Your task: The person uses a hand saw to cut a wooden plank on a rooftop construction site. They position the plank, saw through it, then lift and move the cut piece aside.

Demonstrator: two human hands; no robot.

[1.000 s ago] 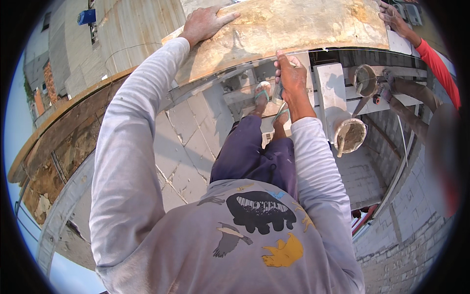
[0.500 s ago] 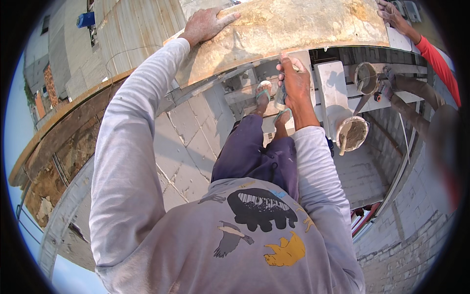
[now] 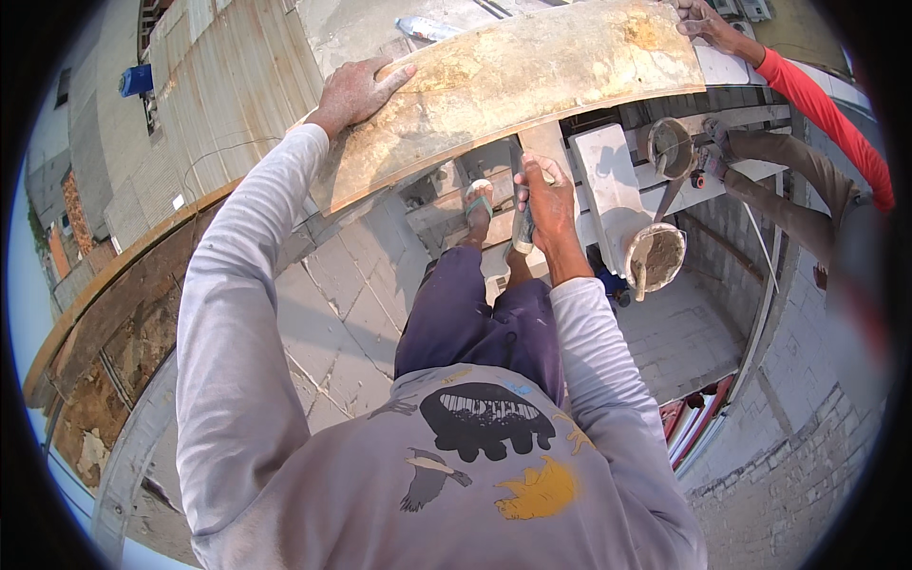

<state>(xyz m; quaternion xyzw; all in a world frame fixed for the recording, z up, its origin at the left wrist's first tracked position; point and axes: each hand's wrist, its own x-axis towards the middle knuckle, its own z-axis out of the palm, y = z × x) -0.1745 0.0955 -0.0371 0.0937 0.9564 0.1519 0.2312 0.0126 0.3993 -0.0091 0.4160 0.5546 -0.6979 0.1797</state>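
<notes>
A long, stained plywood board (image 3: pixel 532 66) lies across the top of the wall in front of me. My left hand (image 3: pixel 356 93) holds its left part; the thumb is stretched over the face and the other fingers are partly hidden at the far edge. Below the board's near edge, my right hand (image 3: pixel 549 204) is closed round the handle of what looks like a plastering trowel (image 3: pixel 522 231). Its narrow grey blade stands nearly edge-on to me, left of the fist. A co-worker's hand (image 3: pixel 705 21) in a red sleeve rests on the board's right end.
Two mortar buckets, one far (image 3: pixel 671 149) and one near (image 3: pixel 655 258), stand right of a pale block (image 3: pixel 608 176). My sandalled feet are on planks above a drop. Corrugated roofing (image 3: pixel 237 85) lies beyond the wall; the co-worker's legs (image 3: pixel 788 185) are at right.
The whole view has shifted, so most things sit further left. My right hand has turned the trowel, and its blade now shows upright beside the fist. My left hand stays on the board.
</notes>
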